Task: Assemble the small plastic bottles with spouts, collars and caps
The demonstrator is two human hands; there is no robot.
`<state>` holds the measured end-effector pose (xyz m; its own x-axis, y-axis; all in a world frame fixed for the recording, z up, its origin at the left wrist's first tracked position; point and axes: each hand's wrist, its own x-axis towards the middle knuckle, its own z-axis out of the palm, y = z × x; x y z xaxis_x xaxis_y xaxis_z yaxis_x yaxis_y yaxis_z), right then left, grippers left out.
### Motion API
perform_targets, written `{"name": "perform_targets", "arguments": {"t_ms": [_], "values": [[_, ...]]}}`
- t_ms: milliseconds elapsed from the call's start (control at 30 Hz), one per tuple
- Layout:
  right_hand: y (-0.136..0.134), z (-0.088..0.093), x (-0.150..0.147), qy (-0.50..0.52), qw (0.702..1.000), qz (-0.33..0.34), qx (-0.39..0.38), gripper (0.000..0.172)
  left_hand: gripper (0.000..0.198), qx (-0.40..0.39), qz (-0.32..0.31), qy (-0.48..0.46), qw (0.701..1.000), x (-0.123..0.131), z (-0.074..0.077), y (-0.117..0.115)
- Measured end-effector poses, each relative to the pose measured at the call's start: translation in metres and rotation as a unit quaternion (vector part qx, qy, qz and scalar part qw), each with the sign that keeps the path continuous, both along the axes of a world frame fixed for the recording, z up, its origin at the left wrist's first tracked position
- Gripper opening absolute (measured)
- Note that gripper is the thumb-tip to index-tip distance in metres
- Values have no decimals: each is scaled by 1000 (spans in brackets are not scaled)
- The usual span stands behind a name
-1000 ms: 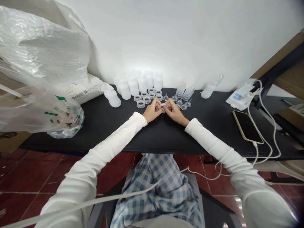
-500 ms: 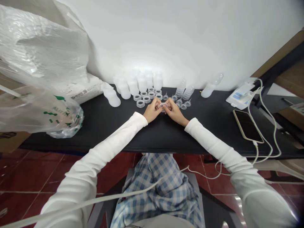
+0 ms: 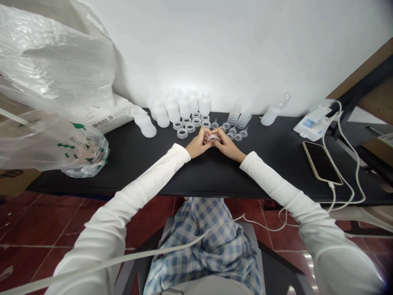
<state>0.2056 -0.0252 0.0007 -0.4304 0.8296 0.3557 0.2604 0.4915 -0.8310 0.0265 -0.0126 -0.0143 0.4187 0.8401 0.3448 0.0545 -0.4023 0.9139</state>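
Both my hands meet over the black table, holding a small clear plastic ring (image 3: 213,139) between their fingertips. My left hand (image 3: 197,144) grips its left side and my right hand (image 3: 227,148) grips its right side. Just beyond my left hand lie several clear screw collars (image 3: 182,133). Several translucent teats (image 3: 233,130) stand beyond my right hand. Behind them is a row of frosted plastic bottles (image 3: 184,106), with two stacks of clear caps (image 3: 235,114) to their right. My fingers hide part of the ring.
A bulging plastic bag (image 3: 82,157) sits at the table's left end, and a frosted bottle (image 3: 145,125) lies nearby. To the right are a phone (image 3: 321,163) with a white cable (image 3: 345,176) and a white packet (image 3: 312,124). A wall stands behind the table.
My hands stay together on the ring, with only small finger shifts. The view has moved very slightly.
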Motion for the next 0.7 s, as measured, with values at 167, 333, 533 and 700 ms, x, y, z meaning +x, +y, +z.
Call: {"name": "perform_targets", "arguments": {"t_ms": [167, 333, 533, 700], "values": [[2, -3, -1, 1, 1000, -7, 9, 41, 39, -7, 44, -15, 999, -1, -3, 5], [4, -7, -3, 40, 998, -37, 21, 48, 38, -35, 108, -47, 992, -1, -5, 9], [2, -4, -4, 46, 998, -44, 6, 41, 34, -36, 101, -37, 994, -1, 1, 4], [2, -4, -5, 62, 997, -50, 6, 36, 34, -52, 73, -39, 995, 2, 4, -1]]}}
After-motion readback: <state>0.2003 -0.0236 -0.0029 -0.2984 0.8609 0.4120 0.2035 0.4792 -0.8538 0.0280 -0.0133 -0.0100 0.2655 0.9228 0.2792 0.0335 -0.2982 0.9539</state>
